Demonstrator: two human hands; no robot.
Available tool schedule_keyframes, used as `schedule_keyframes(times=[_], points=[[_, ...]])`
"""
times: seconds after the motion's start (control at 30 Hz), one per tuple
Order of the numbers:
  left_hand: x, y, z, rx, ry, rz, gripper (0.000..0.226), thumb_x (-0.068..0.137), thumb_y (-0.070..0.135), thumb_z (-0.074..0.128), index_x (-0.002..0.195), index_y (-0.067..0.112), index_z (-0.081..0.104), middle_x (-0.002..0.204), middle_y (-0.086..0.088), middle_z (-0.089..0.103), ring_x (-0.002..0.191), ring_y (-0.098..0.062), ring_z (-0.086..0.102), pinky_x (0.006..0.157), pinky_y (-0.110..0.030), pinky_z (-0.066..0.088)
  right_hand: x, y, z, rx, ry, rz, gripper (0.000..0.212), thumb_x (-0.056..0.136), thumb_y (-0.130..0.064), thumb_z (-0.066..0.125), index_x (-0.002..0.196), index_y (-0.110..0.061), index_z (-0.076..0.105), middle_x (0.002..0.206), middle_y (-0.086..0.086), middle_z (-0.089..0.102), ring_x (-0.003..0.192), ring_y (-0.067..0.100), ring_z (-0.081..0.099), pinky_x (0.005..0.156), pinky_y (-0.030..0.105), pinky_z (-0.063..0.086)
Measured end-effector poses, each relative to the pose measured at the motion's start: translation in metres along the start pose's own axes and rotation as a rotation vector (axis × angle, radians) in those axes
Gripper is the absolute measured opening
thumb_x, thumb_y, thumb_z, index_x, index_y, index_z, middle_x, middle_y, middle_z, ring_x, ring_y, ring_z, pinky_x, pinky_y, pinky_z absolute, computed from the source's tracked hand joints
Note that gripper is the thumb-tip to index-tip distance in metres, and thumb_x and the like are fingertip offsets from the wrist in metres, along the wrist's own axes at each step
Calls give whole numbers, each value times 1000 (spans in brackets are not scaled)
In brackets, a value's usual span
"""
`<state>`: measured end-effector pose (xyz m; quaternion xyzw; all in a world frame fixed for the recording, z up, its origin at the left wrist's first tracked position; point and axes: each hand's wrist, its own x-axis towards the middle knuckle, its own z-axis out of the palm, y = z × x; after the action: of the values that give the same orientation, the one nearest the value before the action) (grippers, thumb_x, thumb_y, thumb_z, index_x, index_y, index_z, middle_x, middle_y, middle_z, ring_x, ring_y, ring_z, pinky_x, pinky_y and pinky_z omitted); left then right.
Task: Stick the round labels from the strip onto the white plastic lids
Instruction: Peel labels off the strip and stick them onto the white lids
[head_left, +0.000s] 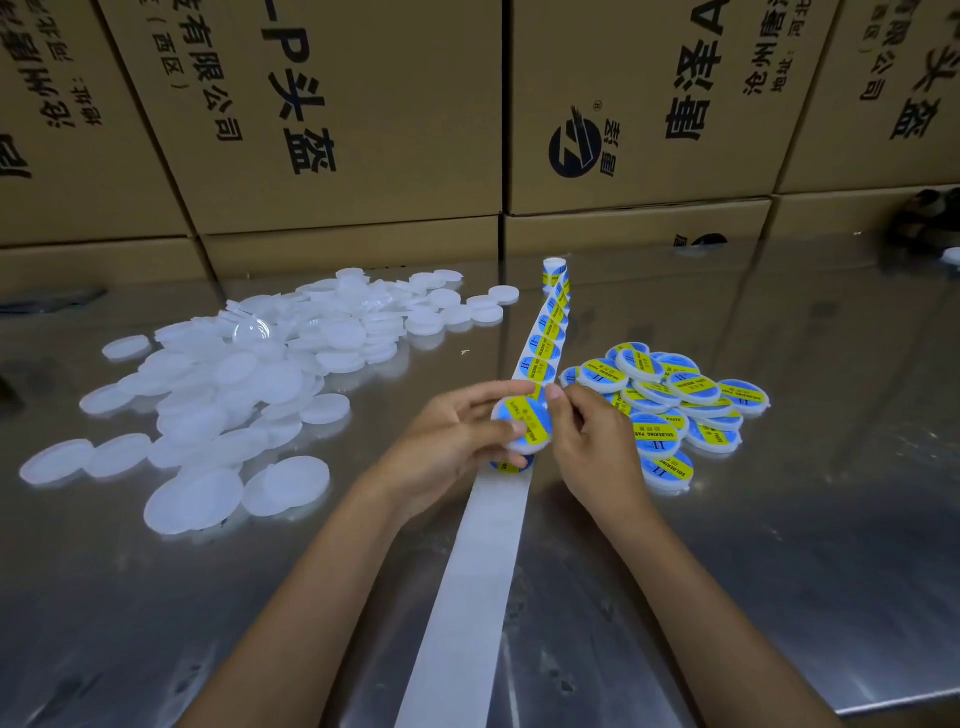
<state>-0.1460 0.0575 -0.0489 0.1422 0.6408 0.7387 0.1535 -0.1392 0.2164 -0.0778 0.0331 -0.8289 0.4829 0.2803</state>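
Note:
My left hand (457, 441) grips a white plastic lid (522, 427) from its left side, just above the label strip (543, 353). A blue and yellow round label covers the lid's top. The fingers of my right hand (592, 441) touch the lid's right edge and top. The strip runs from a small roll (555, 271) at the back toward me, and its near part (467, 587) is bare white backing. One more label (511, 464) shows on the strip under the lid.
A wide heap of plain white lids (249, 374) lies to the left on the shiny metal table (779, 571). A pile of labelled lids (675, 405) sits to the right of my hands. Cardboard boxes (363, 130) wall off the back.

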Motion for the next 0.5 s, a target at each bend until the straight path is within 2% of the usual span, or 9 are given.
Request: schedule_keyframes(times=[0.1, 0.2, 0.33, 0.4, 0.5], points=[[-1, -1, 4, 40, 23, 22, 43, 84, -9, 70, 123, 8, 68, 113, -13, 74, 92, -27, 74, 72, -31, 61, 0, 0, -1, 61, -8, 50, 45, 103, -26, 50, 61, -20, 35, 51, -7, 34, 51, 10, 34, 55, 30, 26], [1, 2, 4, 14, 167, 59, 34, 84, -4, 74, 113, 13, 72, 104, -11, 77, 87, -29, 76, 67, -30, 62, -1, 2, 0, 163, -58, 81, 43, 100, -44, 49, 68, -16, 42, 54, -10, 43, 53, 7, 39, 55, 25, 31], [0, 4, -2, -32, 288, 92, 27, 87, 5, 73, 112, 15, 74, 99, -11, 78, 84, -24, 76, 64, -29, 61, -6, 3, 5, -78, -231, -26, 55, 78, -76, 53, 74, -21, 46, 61, -10, 48, 58, 8, 46, 54, 27, 38], [-1, 4, -2, -42, 320, 86, 21, 88, 14, 74, 109, 17, 76, 98, -10, 78, 84, -24, 76, 65, -30, 62, -8, 3, 7, -132, -259, -93, 57, 77, -78, 52, 73, -21, 50, 62, -8, 48, 58, 10, 46, 53, 30, 39], [-1, 5, -1, -95, 286, 72, 21, 89, 19, 73, 110, 16, 76, 100, -12, 77, 87, -26, 76, 64, -30, 61, -9, 2, 8, -79, -268, -80, 54, 81, -75, 49, 77, -22, 55, 62, -9, 49, 56, 9, 46, 55, 34, 42]])
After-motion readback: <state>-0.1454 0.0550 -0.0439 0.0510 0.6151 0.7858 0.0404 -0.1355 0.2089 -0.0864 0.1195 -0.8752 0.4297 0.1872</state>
